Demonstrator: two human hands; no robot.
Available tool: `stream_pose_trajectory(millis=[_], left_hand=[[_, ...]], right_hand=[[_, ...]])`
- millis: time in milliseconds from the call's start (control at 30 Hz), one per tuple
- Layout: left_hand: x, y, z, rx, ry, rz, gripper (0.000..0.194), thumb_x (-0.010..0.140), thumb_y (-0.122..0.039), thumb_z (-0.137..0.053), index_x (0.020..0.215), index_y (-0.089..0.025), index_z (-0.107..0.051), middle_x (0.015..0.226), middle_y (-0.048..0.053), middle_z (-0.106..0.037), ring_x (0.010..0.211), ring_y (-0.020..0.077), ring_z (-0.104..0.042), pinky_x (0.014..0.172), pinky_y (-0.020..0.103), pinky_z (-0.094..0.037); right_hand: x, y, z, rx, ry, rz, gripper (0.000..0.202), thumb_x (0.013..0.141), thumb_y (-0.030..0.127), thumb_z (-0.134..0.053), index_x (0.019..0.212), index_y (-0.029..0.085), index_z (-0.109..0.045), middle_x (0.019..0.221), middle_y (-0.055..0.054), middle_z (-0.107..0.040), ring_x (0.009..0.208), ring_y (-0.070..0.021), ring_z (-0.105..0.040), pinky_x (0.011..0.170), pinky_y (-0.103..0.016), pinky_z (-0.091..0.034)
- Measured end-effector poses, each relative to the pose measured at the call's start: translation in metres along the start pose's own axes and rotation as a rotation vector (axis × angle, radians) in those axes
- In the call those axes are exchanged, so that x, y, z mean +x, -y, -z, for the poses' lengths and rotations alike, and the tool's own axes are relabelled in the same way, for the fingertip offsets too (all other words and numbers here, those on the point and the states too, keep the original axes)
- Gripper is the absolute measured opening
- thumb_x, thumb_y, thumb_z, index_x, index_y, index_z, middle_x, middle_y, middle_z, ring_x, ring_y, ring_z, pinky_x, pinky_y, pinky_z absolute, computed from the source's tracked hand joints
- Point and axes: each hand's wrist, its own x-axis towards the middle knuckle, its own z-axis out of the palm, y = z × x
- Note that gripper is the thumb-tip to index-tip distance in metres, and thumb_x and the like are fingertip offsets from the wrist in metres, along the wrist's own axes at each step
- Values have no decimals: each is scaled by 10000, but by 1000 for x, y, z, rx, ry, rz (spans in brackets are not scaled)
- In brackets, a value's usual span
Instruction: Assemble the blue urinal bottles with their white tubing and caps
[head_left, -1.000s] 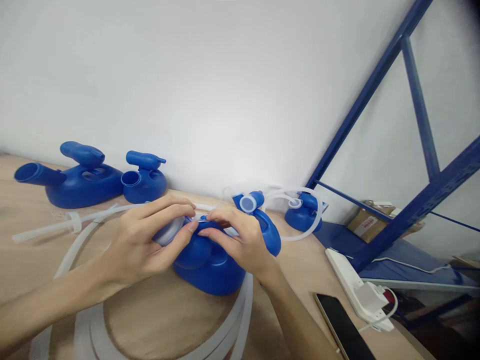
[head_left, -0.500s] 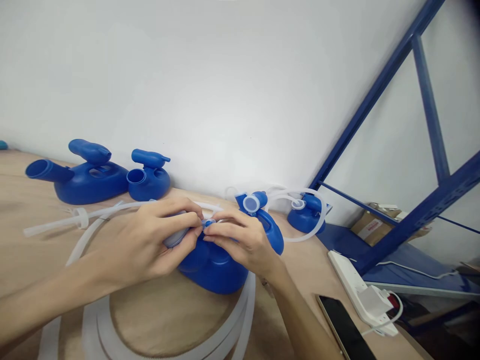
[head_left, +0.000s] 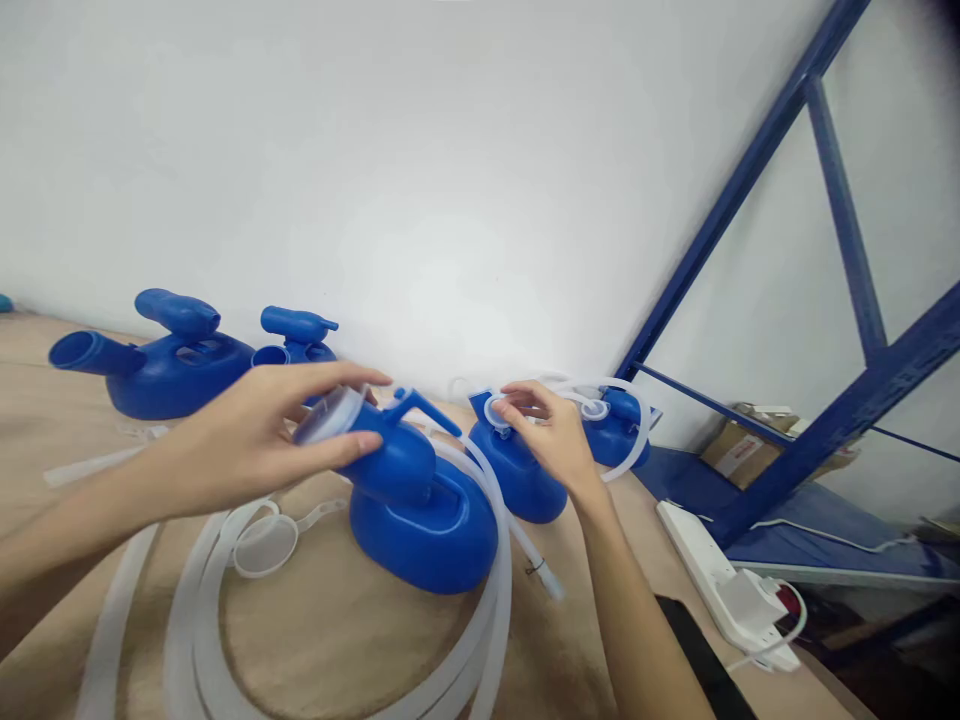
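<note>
My left hand (head_left: 262, 430) has its thumb and fingers around the capped neck of the front blue bottle (head_left: 424, 520). A translucent cap (head_left: 330, 415) covers that neck, and a blue clip piece sticks up beside it. To the right, my right hand (head_left: 551, 430) pinches the whitish round cap (head_left: 496, 410) of a second blue bottle (head_left: 532, 485). A coil of clear tubing (head_left: 202, 640) lies around the front bottle. Inside the coil, by its left side, rests a loose translucent cap with a strap (head_left: 266, 545).
Two blue bottles (head_left: 176, 375) stand at the back left by the wall. Another blue bottle (head_left: 619, 430) with tubing is at the back right. A white power strip (head_left: 697, 560), a black phone (head_left: 701, 655) and a blue metal shelf (head_left: 750, 170) are on the right.
My hands have come apart. The right one has moved right from the front bottle's neck to the second bottle's cap. The left one has opened wider around the neck, leaving the loose strapped cap visible.
</note>
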Motion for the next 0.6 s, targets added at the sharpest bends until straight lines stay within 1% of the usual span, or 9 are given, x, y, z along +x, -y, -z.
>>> stream_pose_trajectory(millis=[33,100,133,167,233,333,433,500,600], left_hand=[[3,3,5,-11,-22,50,570,873,-673,-670,1297,-293,-708,1197,39,-764,976,267,-725,661,267,-598],[7,10,13,-5,-50,123,612,851,-727,-649,1286,-300,-705,1214,39,-756,1014,281,-711,679,290,-604],[9,13,16,12,-73,144,646,828,-752,-652,1301,-313,-693,1225,36,-752,1055,294,-701,695,301,-605],[10,17,18,34,-103,152,691,795,-778,-663,1320,-330,-679,1226,31,-750,1091,306,-690,696,303,-602],[11,21,18,68,-164,151,778,735,-813,-688,1360,-351,-652,1218,21,-748,1106,309,-686,684,300,-597],[10,22,14,85,-186,77,767,740,-791,-722,1334,-308,-675,1209,36,-742,997,267,-704,701,308,-612],[8,19,13,111,-139,-90,572,846,-669,-730,1241,-257,-712,1241,63,-718,1039,248,-690,740,305,-620],[7,17,13,126,-70,-224,420,924,-562,-705,1218,-263,-722,1312,66,-681,1108,244,-674,788,302,-622],[4,16,9,157,65,-391,259,1018,-386,-621,1247,-320,-723,1414,45,-613,1174,216,-655,913,299,-601]], right_hand=[[3,-18,8,-114,1,-81,338,881,473,-758,1083,203,-742,1023,-94,-784,1007,-269,-744,941,-448,-584],[5,-53,23,-307,118,-166,571,790,432,-833,1296,214,-685,1242,-132,-729,1143,-315,-689,1034,-505,-523],[4,-69,29,-348,182,-216,703,785,412,-831,1427,232,-607,1258,-133,-713,1119,-311,-692,1019,-502,-527],[3,-83,34,-343,260,-251,736,836,402,-774,1510,237,-531,1212,-124,-718,1040,-286,-709,975,-477,-546],[1,-104,41,-287,304,-288,681,932,393,-630,1572,238,-458,1092,-88,-723,860,-230,-715,885,-421,-566],[-1,-123,46,-323,166,-312,621,928,374,-584,1529,230,-529,854,-19,-691,757,-214,-681,807,-370,-554],[-1,-133,51,-406,17,-355,572,892,365,-585,1438,200,-619,708,12,-619,740,-233,-655,797,-368,-534],[-3,-138,54,-463,-92,-406,539,884,345,-552,1387,174,-647,698,0,-606,767,-256,-650,807,-385,-525],[-9,-143,54,-547,-245,-499,509,894,319,-502,1356,168,-655,794,-64,-664,857,-301,-669,826,-414,-520]])
